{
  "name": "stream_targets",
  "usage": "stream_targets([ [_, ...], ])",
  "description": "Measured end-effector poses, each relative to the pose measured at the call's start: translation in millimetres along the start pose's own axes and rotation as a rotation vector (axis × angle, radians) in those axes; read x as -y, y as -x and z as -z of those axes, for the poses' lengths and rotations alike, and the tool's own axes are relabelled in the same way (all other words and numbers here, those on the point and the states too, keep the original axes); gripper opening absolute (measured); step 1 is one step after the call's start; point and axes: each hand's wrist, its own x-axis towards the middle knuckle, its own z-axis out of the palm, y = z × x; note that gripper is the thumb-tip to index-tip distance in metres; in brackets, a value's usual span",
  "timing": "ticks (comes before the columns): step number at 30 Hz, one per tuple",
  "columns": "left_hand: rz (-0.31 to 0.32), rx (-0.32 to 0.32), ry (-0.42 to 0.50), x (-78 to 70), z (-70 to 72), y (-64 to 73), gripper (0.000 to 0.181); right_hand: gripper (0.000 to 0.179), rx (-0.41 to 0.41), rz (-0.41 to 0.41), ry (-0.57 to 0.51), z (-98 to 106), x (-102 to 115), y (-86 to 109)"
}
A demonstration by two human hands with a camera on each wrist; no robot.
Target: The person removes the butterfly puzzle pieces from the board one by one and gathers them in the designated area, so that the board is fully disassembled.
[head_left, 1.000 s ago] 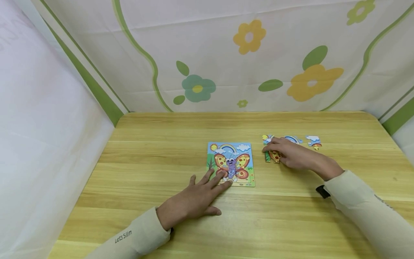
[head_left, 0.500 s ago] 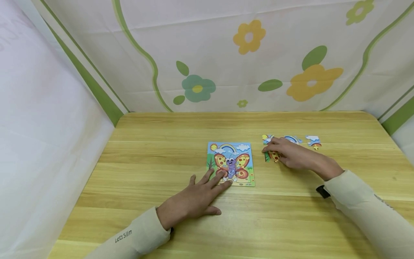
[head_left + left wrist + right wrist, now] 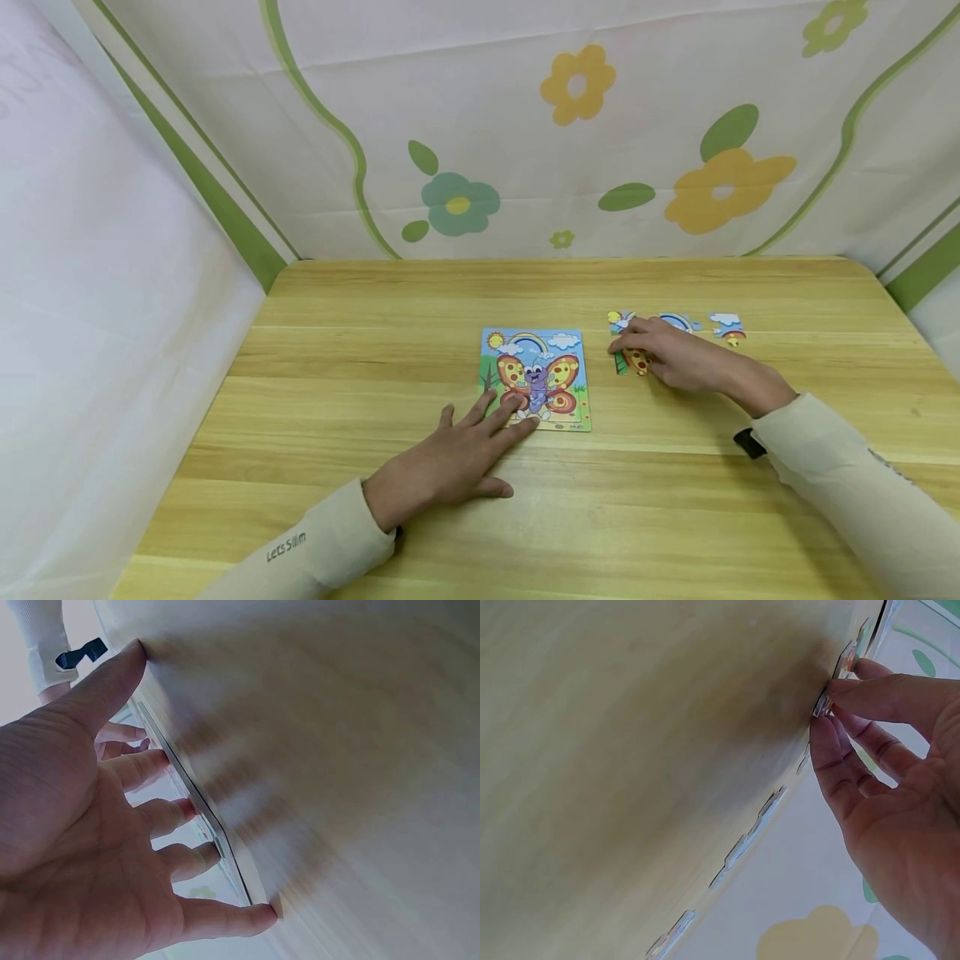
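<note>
In the head view a square butterfly puzzle board lies on the wooden table. My left hand rests with spread fingers on its lower left part. In the left wrist view, the fingertips of this left hand reach the edge of the board. To the right of the board, my right hand pinches a puzzle piece with yellow and red wing print and green at its left. Thumb and fingers of the right hand meet at its edge in the right wrist view. The hand covers part of the piece.
Behind the right hand lie loose puzzle pieces: one with a sun, one with a rainbow and one with a cloud. A floral cloth wall stands along the table's far edge, and white cloth at the left.
</note>
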Motion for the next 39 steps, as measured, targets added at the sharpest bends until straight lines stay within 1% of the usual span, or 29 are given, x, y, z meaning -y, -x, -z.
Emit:
stream_targets([
  [14, 0.001, -0.004, 0.003, -0.2, 0.1, 0.0, 0.085, 0.056, -0.021, 0.021, 0.009, -1.5, -1.4, -0.5],
  [19, 0.001, -0.003, 0.005, -0.5, 0.4, 0.1, 0.085, 0.056, -0.015, 0.02, 0.009, -0.4, -1.0, 0.2],
  [24, -0.001, -0.001, -0.006, -0.8, 0.6, 0.2, 0.085, 0.056, -0.024, 0.011, 0.003, 2.4, 5.2, -2.2],
  [30, 0.001, -0.004, -0.033, -1.0, 0.5, 0.1, 0.085, 0.049, -0.015, -0.001, -0.014, 2.9, 24.9, -18.4],
  [32, 0.001, -0.005, -0.05, -1.3, 0.8, -0.3, 0.084, 0.05, -0.009, -0.001, -0.021, 1.2, 31.7, -26.2],
  [35, 0.002, -0.006, -0.079, -1.9, 1.5, -0.9, 0.084, 0.051, -0.004, 0.021, -0.039, -0.9, 41.0, -37.0],
  [39, -0.001, -0.01, -0.112, -2.0, 0.9, -1.5, 0.085, 0.045, 0.001, 0.047, -0.072, -3.8, 50.3, -48.8],
])
